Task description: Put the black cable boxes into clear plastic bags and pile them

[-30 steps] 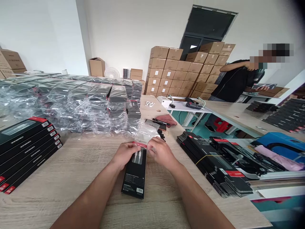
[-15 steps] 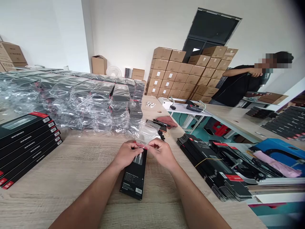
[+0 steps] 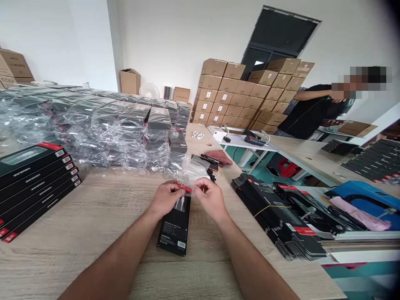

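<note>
A slim black box (image 3: 173,229) lies on the wooden table in front of me, its printed back with a barcode facing up. White cable ends show through its window. My left hand (image 3: 167,200) is closed on the far end of this box, thumb pressed by the red flap (image 3: 183,187). Just right of that flap, my right hand (image 3: 210,198) is pinched, thumb against fingers, on a bit of thin clear plastic that is hard to see. The inside of the box is hidden.
Black boxes with red ends (image 3: 34,183) are stacked on the left. Plastic-wrapped packs (image 3: 125,133) line the back. Flattened black cartons (image 3: 275,212) under a yellow band lie right, beside a blue case (image 3: 368,200). A person (image 3: 309,108) stands beyond, near brown cartons (image 3: 231,96).
My right hand has drawn slightly away from the left at the box's far end. More of the red flap now shows. The clear plastic between the hands has shifted right.
</note>
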`<state>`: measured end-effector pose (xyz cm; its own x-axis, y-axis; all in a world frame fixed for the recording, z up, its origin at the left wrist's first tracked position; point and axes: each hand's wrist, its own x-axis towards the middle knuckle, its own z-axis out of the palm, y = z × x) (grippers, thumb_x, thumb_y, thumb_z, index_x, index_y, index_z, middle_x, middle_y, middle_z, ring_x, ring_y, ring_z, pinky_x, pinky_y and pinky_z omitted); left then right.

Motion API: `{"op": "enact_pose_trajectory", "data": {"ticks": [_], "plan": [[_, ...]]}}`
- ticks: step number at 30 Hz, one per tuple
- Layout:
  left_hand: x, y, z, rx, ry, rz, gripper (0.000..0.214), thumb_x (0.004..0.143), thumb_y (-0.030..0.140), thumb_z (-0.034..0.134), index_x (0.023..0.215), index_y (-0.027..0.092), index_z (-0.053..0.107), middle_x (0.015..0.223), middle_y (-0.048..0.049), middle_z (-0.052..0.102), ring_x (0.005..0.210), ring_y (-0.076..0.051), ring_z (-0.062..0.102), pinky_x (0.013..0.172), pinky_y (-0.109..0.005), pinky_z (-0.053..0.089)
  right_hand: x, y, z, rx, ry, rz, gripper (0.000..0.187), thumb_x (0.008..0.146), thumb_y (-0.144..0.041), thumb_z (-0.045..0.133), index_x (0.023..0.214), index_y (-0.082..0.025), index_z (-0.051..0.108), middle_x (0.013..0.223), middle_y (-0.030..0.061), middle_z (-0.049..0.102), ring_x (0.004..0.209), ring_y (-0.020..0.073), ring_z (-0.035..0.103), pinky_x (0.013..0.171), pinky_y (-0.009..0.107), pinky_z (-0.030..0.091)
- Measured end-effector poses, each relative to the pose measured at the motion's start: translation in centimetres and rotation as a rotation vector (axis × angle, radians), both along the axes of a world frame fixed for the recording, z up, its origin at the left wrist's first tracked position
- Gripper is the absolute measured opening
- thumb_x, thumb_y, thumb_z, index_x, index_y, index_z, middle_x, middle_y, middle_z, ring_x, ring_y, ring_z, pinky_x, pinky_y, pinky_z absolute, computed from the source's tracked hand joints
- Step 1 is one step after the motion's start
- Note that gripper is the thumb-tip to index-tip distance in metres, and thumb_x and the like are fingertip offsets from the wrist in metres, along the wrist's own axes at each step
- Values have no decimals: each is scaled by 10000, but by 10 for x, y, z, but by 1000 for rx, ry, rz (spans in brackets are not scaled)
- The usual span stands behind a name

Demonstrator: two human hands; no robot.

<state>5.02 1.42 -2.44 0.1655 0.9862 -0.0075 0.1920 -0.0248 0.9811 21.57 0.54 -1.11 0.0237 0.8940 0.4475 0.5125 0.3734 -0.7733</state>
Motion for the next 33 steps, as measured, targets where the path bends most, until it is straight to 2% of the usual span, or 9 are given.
{"op": "enact_pose_trajectory", "data": {"ticks": [3,7,13,16,20,23,26,30,33], "plan": [[0,-1,1,29,72,12,246,724,388,617,739,156,698,686,-11,660,585,-134,540,567,-249,384,2,0,-2,89,-144,-93,67,765,-266,566,761,-201,580,729,3,591,627,133,512,596,249,420],[-1,-2,4,46,96,36,231,741,373,592,718,164,687,697,-11,667,603,-139,551,584,-256,385,4,1,-7,53,-380,-99,144,695,-183,572,831,-220,597,789,1,597,646,136,521,592,244,406],[-1,-2,4,88,137,22,244,767,378,570,733,171,694,737,-22,676,630,-151,568,619,-274,398,13,7,-1,118,-266,-167,94,728,-175,511,754,-201,598,750,18,606,617,143,528,605,258,423],[0,-5,4,71,-6,-71,235,742,282,601,938,198,698,983,-42,682,731,-153,602,669,-266,431,30,11,9,212,-119,-259,92,768,-223,523,762,-191,610,764,36,613,634,153,532,623,271,439],[-5,-9,6,-215,-351,-184,735,639,160,692,1322,266,443,1236,-84,588,841,-169,635,688,-266,479,54,14,13,316,-123,-445,166,812,-299,546,816,-177,659,804,65,624,668,173,538,656,306,451],[-10,-11,7,-445,-521,-321,729,582,159,759,1257,201,486,1088,-106,649,793,-192,654,676,-299,505,54,17,3,244,-260,-248,194,832,-297,534,826,-190,696,817,70,643,711,188,574,685,319,463],[-14,-10,7,-549,-601,-411,632,557,160,790,1149,155,570,924,-87,690,736,-189,659,695,-315,512,43,19,-9,156,-318,-29,198,843,-273,527,839,-204,712,808,60,644,738,187,596,692,313,468],[-14,-8,7,-532,-602,-433,543,571,179,783,1095,151,645,869,-69,710,683,-166,652,671,-283,492,33,17,-12,52,-324,212,146,810,-234,573,849,-213,712,757,36,618,693,167,583,636,282,459],[-12,-7,5,-500,-592,-450,489,587,201,771,1066,159,680,840,-56,719,652,-150,640,658,-268,480,32,14,-10,23,-313,291,115,789,-214,603,826,-212,712,751,33,616,685,161,580,628,276,456]]}}
